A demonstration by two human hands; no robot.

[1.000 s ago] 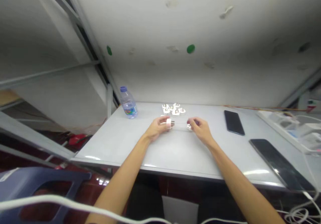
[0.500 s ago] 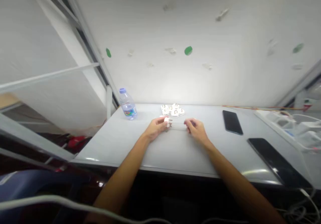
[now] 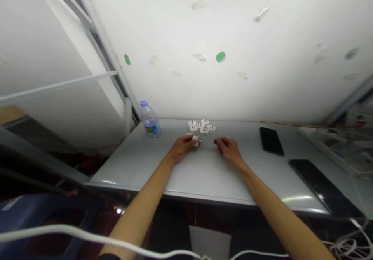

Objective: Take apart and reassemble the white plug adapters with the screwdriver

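Observation:
My left hand (image 3: 183, 148) is pinched shut on a small white plug (image 3: 195, 140) at the middle of the white table (image 3: 131, 169). My right hand (image 3: 229, 149) sits a short way to the right, its fingertips closed on what looks like a thin pale cable (image 3: 208, 142) running between my hands. Just beyond my hands lies a tight cluster of several white plugs (image 3: 201, 127) with metal pins showing. Neither hand touches that cluster.
A water bottle (image 3: 149, 119) stands at the table's far left. Two dark phones (image 3: 271, 141) (image 3: 322, 186) lie to the right, and a power strip with cables (image 3: 326, 145) sits beyond them. A white cable (image 3: 72, 231) crosses the foreground over a blue stool (image 3: 43, 213).
The view has tilted slightly. My hands have drawn a little closer together, and the white piece seen earlier at my right fingertips is now hidden or gone.

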